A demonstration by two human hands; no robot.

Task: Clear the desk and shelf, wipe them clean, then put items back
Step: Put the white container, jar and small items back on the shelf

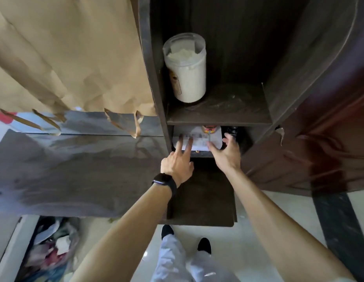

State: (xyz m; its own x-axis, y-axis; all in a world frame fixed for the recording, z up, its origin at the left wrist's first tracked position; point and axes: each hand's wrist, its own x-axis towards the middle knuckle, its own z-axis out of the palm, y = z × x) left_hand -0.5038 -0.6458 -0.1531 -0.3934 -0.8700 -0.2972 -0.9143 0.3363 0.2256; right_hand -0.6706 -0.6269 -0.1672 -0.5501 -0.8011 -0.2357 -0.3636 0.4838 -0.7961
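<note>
Above, upright translucent jar of pale powder.

- Left hand lays two straight fingers on a white paper in the lower shelf compartment.
- Right hand reaches in, fingers spread.
- White jar stands above.

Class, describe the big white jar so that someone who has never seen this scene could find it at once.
Start at the dark wooden shelf unit right of the brown paper sheet. In its upper compartment, at the left, stands a tall jar. It is the only thing there, white and filled with pale powder, unlike the small colourful jar below.
</note>
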